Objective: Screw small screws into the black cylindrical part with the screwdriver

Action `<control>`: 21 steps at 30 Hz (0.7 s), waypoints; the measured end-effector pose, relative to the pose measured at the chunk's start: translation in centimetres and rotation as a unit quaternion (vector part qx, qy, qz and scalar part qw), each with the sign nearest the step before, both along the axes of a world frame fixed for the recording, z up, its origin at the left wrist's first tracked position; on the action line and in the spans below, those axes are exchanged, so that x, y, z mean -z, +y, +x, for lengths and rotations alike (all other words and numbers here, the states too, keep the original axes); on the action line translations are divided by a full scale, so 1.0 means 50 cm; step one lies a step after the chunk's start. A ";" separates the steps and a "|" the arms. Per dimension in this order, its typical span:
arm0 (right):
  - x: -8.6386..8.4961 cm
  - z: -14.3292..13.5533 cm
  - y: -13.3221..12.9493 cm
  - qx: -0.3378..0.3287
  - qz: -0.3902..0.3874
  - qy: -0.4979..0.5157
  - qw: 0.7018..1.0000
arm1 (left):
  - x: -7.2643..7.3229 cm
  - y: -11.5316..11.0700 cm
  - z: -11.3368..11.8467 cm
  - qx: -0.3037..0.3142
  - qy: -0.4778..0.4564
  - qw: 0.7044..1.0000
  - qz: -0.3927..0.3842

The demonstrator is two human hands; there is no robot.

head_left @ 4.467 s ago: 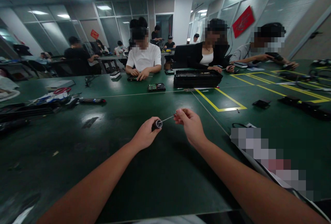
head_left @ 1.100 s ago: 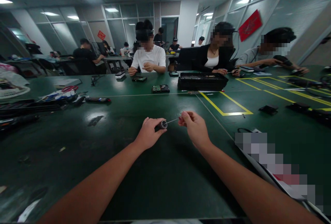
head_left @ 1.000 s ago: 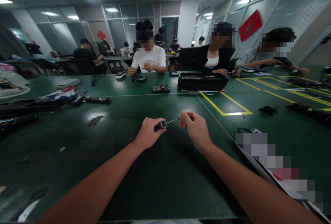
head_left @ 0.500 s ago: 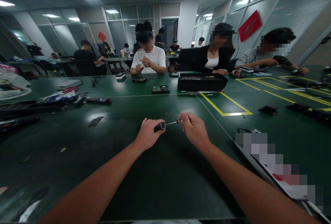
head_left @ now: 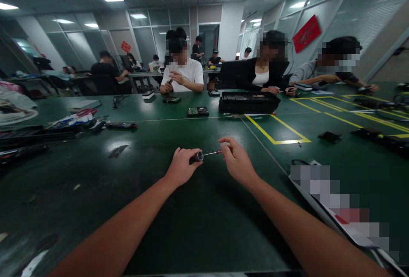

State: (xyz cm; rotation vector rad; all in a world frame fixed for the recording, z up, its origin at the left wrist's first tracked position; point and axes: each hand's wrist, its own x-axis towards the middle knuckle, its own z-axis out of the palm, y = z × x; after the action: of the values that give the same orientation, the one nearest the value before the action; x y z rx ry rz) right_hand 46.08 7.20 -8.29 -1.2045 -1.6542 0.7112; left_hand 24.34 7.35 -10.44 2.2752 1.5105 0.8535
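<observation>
My left hand (head_left: 182,168) is wrapped round a dark cylindrical part (head_left: 198,156), whose round end faces right and toward me. Fingers of my right hand (head_left: 235,157) close on the handle of a small screwdriver (head_left: 218,152) with a red collar. Its thin metal shaft points left and reaches the round end of the part. Whether the tip sits in a screw is too small to tell. Both hands are just above the green table (head_left: 198,226), and most of the screwdriver's handle is hidden by my right fingers.
A long black housing (head_left: 249,103) and a green circuit-board unit (head_left: 197,111) lie across the table, before seated co-workers. Yellow tape (head_left: 292,142) marks rectangles at right. Tools and black parts (head_left: 121,126) lie at left. A white-edged board (head_left: 322,200) is near my right forearm.
My right fingers have shifted on the screwdriver handle, with the index finger lifted more. My left hand keeps its hold on the cylindrical part. The view has moved slightly.
</observation>
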 end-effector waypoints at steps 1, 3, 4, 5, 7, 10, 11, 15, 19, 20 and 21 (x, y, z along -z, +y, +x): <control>0.002 0.000 0.001 -0.010 0.004 0.011 1.000 | 0.000 0.000 0.000 -0.002 -0.002 1.000 0.000; 0.004 0.000 0.000 -0.020 0.011 0.020 1.000 | 0.000 0.001 -0.001 -0.003 -0.004 1.000 -0.002; 0.003 0.000 -0.002 -0.020 0.011 0.018 1.000 | 0.001 0.001 -0.001 -0.003 -0.004 1.000 -0.003; 0.001 0.000 -0.003 -0.016 0.008 0.013 1.000 | 0.001 0.001 -0.001 -0.002 -0.004 1.000 -0.004; -0.003 0.000 -0.006 -0.002 -0.005 0.004 1.000 | 0.002 0.001 -0.001 0.002 -0.001 1.000 -0.006; -0.004 0.000 -0.005 -0.003 -0.027 0.015 1.000 | 0.002 0.001 0.000 0.000 0.004 1.000 -0.005; -0.002 0.000 -0.004 -0.011 -0.027 0.024 0.999 | 0.001 0.001 -0.001 -0.002 0.004 1.000 -0.004; 0.006 -0.003 0.001 -0.027 0.008 0.062 0.998 | -0.004 0.001 -0.001 -0.009 0.001 1.000 -0.001; -0.001 -0.006 -0.001 -0.039 -0.010 0.049 0.998 | -0.005 0.001 -0.001 -0.010 0.006 1.000 -0.006; -0.004 -0.006 -0.001 -0.037 -0.016 0.042 0.998 | -0.005 0.001 -0.001 -0.008 0.007 1.000 -0.006; -0.005 -0.006 -0.001 -0.031 -0.018 0.033 0.999 | -0.004 0.001 0.000 -0.006 0.006 1.000 -0.004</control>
State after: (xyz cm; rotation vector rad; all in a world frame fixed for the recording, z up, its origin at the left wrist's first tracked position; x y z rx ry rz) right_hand 45.80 7.14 -8.03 -1.1478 -1.6368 0.8146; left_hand 24.32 7.39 -10.24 2.2720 1.5317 0.8355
